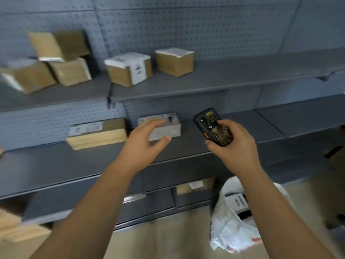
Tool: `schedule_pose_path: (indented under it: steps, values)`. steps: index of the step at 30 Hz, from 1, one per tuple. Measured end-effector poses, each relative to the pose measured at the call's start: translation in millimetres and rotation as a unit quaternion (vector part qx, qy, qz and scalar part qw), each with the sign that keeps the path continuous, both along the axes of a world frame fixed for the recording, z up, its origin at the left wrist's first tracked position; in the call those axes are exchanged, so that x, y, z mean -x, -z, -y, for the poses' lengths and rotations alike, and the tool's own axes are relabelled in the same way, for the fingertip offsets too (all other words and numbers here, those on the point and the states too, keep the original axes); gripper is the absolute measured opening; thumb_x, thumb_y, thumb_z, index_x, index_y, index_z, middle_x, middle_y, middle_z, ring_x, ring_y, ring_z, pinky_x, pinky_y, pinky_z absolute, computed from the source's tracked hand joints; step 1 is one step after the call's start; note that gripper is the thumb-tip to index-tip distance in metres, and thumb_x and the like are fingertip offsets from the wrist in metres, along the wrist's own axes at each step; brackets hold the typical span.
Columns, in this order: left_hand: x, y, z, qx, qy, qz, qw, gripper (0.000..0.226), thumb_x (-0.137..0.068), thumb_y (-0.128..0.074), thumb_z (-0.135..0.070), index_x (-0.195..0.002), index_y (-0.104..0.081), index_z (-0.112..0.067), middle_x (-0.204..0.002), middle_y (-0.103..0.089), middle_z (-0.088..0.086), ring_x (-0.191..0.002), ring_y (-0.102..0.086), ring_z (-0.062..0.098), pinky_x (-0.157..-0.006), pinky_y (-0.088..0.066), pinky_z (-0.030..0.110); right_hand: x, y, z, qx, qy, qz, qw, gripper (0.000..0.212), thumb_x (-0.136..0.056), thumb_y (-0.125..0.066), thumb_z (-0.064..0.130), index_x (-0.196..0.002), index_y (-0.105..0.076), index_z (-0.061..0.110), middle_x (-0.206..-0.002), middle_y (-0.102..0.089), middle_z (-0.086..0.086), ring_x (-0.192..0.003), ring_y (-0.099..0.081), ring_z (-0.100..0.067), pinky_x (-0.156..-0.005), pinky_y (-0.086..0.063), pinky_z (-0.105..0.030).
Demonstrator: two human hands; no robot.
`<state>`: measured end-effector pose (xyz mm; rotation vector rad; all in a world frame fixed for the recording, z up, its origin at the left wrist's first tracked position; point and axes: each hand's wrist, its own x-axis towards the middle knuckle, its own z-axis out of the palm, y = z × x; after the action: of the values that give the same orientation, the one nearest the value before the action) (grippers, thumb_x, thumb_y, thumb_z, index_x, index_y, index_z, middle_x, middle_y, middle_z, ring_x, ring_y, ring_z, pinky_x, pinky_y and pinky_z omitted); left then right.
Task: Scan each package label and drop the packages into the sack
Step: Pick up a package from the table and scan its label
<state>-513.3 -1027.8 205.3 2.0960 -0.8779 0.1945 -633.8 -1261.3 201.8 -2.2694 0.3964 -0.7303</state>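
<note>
Grey steel shelving [186,86] filled the view, and on its middle shelf sat a small grey package [164,128] with a white label on its top; everything else is placed from that package. Just in front of it the left hand [143,144] reached in, fingers spread wide and lightly curved, fingertips over the package's top edge and thumb by its front face; whether it actually touched the package could not be told through the blur. Just right of the package the right hand [235,144] gripped a black handheld scanner [212,126], fingers wrapped round its lower body, its upper end tilted up and back toward the shelving. Just left of the package lay a flat brown box [97,135] with a white label; on the shelf above stood two brown labelled boxes [128,69], side by side but apart, and farther left a blurred pile of three brown boxes [56,58]. Below and to the right of the package, on the tan floor, a white sack [229,227] sat open, a labelled parcel [237,200] showing inside it; on the lowest shelf, just beside the sack, lay another brown box [196,186].
</note>
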Motion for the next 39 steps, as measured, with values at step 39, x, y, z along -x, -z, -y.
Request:
schedule_pose_path:
  steps: [39]
  values:
    - [212.3,-26.9,-1070.5,-0.013,-0.809,-0.045,0.585,0.049,-0.092,-0.064,-0.041,-0.137,-0.052,-0.029,-0.125,-0.046,-0.025,-0.115,-0.040,-0.006,-0.099,-0.036,0.021,-147.4,-7.5,-1250.7,0.015,-0.773,0.041,0.633,0.061,-0.069,-0.080,0.047,-0.124,-0.056,0.037,-0.116,-0.060,0.011,-0.101,-0.055,-0.010,-0.080,-0.050,-0.033]
